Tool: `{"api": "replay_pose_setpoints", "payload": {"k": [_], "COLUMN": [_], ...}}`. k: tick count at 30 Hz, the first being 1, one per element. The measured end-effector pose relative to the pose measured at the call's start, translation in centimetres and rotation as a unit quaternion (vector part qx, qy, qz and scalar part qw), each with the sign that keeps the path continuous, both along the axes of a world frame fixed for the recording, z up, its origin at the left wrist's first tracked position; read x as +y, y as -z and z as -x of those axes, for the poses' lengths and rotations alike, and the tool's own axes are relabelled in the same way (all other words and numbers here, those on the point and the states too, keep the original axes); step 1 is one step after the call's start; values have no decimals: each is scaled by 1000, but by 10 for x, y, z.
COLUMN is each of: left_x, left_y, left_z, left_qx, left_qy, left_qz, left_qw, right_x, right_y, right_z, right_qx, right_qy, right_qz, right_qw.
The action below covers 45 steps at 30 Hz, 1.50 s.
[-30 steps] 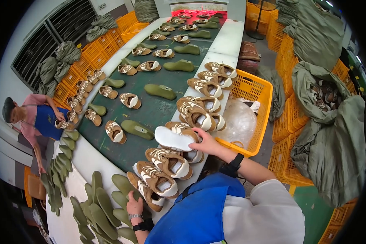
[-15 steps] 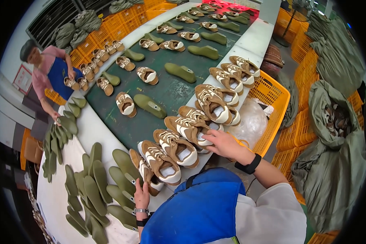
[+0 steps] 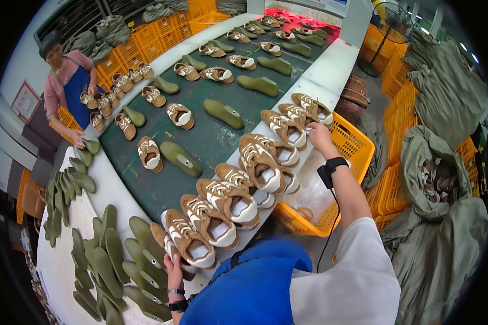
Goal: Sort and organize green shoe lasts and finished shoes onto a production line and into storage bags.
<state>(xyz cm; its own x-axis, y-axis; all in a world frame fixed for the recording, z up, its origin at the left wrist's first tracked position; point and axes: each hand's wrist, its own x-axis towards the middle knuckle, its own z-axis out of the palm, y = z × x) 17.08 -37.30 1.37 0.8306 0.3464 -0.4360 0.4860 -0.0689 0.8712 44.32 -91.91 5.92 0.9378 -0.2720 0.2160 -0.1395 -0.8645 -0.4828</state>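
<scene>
Along the white ledge (image 3: 325, 78), my left hand (image 3: 174, 272) was at the near shoe (image 3: 162, 236), my right hand (image 3: 321, 137) at a far shoe (image 3: 294, 112); I couldn't tell whether either's fingers had closed. This step looked like handling by the heel; lifting called for firm grip. Leftward lay the green belt (image 3: 214, 150).

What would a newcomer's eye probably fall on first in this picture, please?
Probably the row of brown-and-white shoes right of the green belt, left hand at its near end, right hand farther along. Next, the green shoe lasts on the white table, lower left, and the red glow at top.
</scene>
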Motion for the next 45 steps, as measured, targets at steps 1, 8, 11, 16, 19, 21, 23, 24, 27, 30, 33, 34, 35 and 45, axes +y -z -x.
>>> {"api": "replay_pose_setpoints", "payload": {"k": [1,8,11,16,19,21,23,24,27,30,33,34,35,45], "left_x": [-6,1,14,-4,18,10,5,-1,-11,-40,-63,-68,-74,-66], "left_y": [-1,25,51,25,40,23,13,3,-5,-9,-15,-11,-7,-1], "left_z": [-1,12,23,10,17,8,3,-2,-13,-29,-47,-52,-58,-37], "left_qx": [6,-21,-34,-14,-2,19,30,51,60,100,97,84,78,122], "left_qy": [1,5,-14,-21,-59,-52,-23,-24,50,87,89,78,78,-2], "left_qz": [-34,-132,-140,-96,-37,-39,-18,15,40,25,60,62,64,132], "left_qw": [999,991,990,995,998,998,999,998,996,991,990,992,992,984], "right_x": [-13,-46,-51,-76,-69,-54,-24,-4,46,59,40,31,27,2], "right_y": [2,9,5,34,3,-33,-61,-70,-55,-25,-40,-35,-38,-57], "right_z": [-11,-68,-85,-103,-109,-106,-93,-82,-45,-37,-53,-59,-66,-101], "right_qx": [25,131,180,242,107,84,62,78,111,139,198,192,217,268], "right_qy": [51,131,123,119,93,54,-36,-69,-201,-219,-247,-244,-233,-282], "right_qz": [-11,138,152,115,139,159,185,214,310,362,315,308,328,148], "right_qw": [998,973,964,956,980,982,980,971,923,896,895,899,890,909]}}
